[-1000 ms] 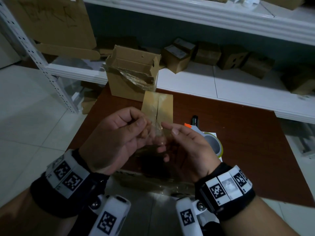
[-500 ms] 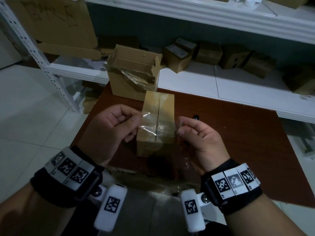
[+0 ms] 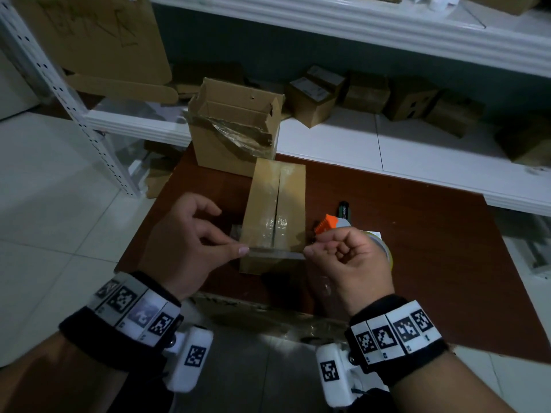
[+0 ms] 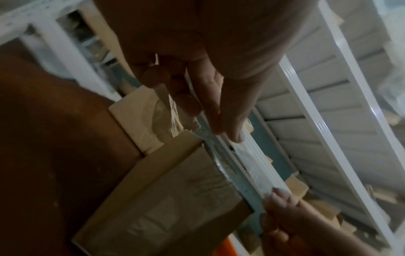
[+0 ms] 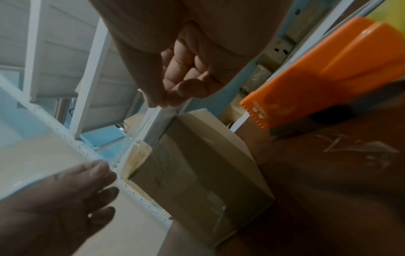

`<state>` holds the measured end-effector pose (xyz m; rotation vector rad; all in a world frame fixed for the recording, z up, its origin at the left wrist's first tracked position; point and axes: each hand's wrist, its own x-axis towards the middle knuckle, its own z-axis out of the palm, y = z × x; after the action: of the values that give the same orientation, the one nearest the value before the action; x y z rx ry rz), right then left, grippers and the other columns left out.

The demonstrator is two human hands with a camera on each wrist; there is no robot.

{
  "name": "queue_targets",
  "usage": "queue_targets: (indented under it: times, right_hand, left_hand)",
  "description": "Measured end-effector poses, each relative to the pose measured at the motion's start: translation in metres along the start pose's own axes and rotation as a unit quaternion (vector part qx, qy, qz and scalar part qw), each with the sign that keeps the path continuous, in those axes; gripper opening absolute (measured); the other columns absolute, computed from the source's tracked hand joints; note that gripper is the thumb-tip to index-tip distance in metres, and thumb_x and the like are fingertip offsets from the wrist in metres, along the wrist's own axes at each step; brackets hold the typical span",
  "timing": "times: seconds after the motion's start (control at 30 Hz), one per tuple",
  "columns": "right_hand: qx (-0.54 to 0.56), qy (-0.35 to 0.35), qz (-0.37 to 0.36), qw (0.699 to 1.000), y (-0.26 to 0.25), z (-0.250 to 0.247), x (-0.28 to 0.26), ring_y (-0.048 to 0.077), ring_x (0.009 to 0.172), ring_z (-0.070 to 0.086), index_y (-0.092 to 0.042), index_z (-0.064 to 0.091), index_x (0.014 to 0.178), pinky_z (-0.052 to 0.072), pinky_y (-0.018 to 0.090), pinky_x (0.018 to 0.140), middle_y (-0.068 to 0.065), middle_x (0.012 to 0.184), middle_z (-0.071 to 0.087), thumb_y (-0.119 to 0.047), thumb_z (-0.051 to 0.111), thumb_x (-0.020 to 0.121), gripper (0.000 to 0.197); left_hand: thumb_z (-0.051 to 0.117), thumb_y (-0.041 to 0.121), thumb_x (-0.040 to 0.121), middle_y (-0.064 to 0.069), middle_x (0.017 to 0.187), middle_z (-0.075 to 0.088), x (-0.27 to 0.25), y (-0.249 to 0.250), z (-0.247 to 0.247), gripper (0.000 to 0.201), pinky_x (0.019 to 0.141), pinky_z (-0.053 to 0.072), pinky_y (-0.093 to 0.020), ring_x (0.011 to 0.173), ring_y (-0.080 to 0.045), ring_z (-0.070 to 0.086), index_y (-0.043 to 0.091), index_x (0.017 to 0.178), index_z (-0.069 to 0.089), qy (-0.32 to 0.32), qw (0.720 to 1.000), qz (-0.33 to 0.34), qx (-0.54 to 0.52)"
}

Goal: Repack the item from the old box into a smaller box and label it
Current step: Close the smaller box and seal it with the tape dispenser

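A small closed cardboard box [image 3: 275, 204] stands on the brown table [image 3: 417, 248], its top seam running away from me. My left hand [image 3: 240, 248] and right hand [image 3: 308, 251] each pinch one end of a clear tape strip [image 3: 274, 254], stretched level across the box's near end. In the left wrist view the tape strip [image 4: 252, 164] runs from my left hand's fingers [image 4: 219, 117] to the right hand [image 4: 278, 195], beside the small box [image 4: 175, 190]. The old box [image 3: 235, 126] stands open behind, with torn tape on it.
An orange tape dispenser [image 3: 326, 223] with its roll lies just behind my right hand, next to a dark marker [image 3: 343, 208]. A white shelf [image 3: 387, 150] with several small cartons runs behind the table. A white perforated rack post [image 3: 74, 108] stands left over tiled floor.
My hands have drawn apart and come down towards me. The tape, bunched between them a second ago, is now stretched flat over the small box's near end.
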<state>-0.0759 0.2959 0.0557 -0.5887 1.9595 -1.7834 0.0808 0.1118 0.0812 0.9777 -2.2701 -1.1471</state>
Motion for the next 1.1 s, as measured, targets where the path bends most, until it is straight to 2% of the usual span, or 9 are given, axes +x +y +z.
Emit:
queue_targets:
  times: [0.1,0.2,0.4,0.5,0.63,0.73,0.9,1.03,1.1]
  right_hand:
    - [-0.055,-0.005,-0.011,0.998,0.002,-0.002,-0.002,0.018,0.077,0.073,-0.026,0.07,0.083,0.058,0.03,0.072,0.004,0.08,0.076,-0.004,0.085,0.076,0.027]
    - [-0.117,0.001,-0.039,0.992,-0.002,-0.003,-0.005,0.013,0.073,0.071,-0.024,0.068,0.084,0.056,0.019,0.071,0.0,0.078,0.075,-0.007,0.085,0.076,0.024]
    - [-0.087,-0.005,-0.038,0.995,-0.006,0.002,-0.008,0.009,0.068,0.066,-0.013,0.066,0.087,0.054,0.015,0.065,0.009,0.078,0.073,0.0,0.08,0.079,0.021]
    - [-0.086,-0.025,-0.043,0.995,-0.008,0.004,-0.01,-0.002,0.06,0.06,-0.007,0.062,0.086,0.05,0.012,0.06,-0.001,0.07,0.068,0.005,0.077,0.081,0.021]
    - [-0.152,-0.012,-0.07,0.986,-0.001,0.004,-0.009,0.017,0.064,0.058,-0.016,0.06,0.084,0.051,0.029,0.06,0.009,0.075,0.067,-0.004,0.079,0.082,0.023]
    - [-0.203,-0.004,-0.084,0.976,0.007,0.004,-0.007,0.014,0.065,0.059,-0.025,0.058,0.083,0.053,0.034,0.062,0.003,0.073,0.064,-0.012,0.079,0.083,0.025]
    - [-0.234,0.013,-0.098,0.967,0.011,0.006,-0.004,0.012,0.067,0.058,-0.024,0.057,0.083,0.05,0.028,0.059,-0.002,0.07,0.06,-0.012,0.078,0.083,0.024]
    - [-0.222,0.027,-0.099,0.97,0.012,0.007,-0.002,0.012,0.066,0.057,-0.025,0.056,0.084,0.046,0.022,0.056,-0.001,0.069,0.06,-0.01,0.077,0.085,0.025]
    - [-0.204,0.028,-0.094,0.974,0.012,0.009,-0.002,0.005,0.065,0.057,-0.028,0.055,0.086,0.046,0.015,0.057,-0.005,0.071,0.061,-0.007,0.077,0.084,0.031]
  left_hand:
    - [0.092,0.034,0.064,0.025,0.071,0.072,-0.002,-0.001,0.002,0.056,0.065,0.041,-0.019,0.069,0.011,0.063,0.027,0.104,0.053,-0.004,1.0,0.002,0.012]
    - [0.091,0.033,0.064,0.023,0.071,0.072,-0.004,-0.005,0.007,0.054,0.059,0.041,-0.022,0.061,0.007,0.062,0.029,0.102,0.052,-0.016,1.0,0.006,0.005]
    - [0.091,0.036,0.064,0.024,0.073,0.073,-0.003,-0.012,0.007,0.053,0.063,0.049,-0.022,0.071,0.005,0.068,0.035,0.102,0.055,-0.017,1.0,0.003,0.016]
    - [0.091,0.037,0.065,0.024,0.072,0.072,-0.003,-0.015,0.009,0.046,0.065,0.054,-0.027,0.071,0.005,0.067,0.035,0.094,0.055,-0.018,0.999,-0.001,0.03]
    - [0.091,0.037,0.067,0.027,0.07,0.07,-0.003,-0.018,0.014,0.044,0.065,0.056,-0.031,0.068,0.005,0.066,0.033,0.088,0.053,-0.008,0.999,0.012,0.051]
    - [0.09,0.036,0.068,0.022,0.067,0.069,-0.002,-0.017,0.017,0.044,0.06,0.053,-0.026,0.07,0.008,0.064,0.034,0.087,0.051,-0.002,0.998,0.019,0.066]
    - [0.087,0.038,0.074,0.016,0.065,0.067,-0.001,-0.015,0.021,0.042,0.057,0.04,-0.012,0.072,0.008,0.063,0.034,0.1,0.054,-0.009,0.995,0.025,0.1]
    - [0.082,0.041,0.078,0.015,0.065,0.062,-0.001,-0.018,0.024,0.038,0.055,0.042,-0.015,0.062,0.003,0.06,0.029,0.11,0.063,-0.004,0.991,0.05,0.127]
    - [0.079,0.042,0.081,0.015,0.065,0.061,0.0,-0.019,0.025,0.034,0.056,0.045,-0.02,0.064,0.002,0.059,0.03,0.111,0.067,-0.013,0.99,0.055,0.127]
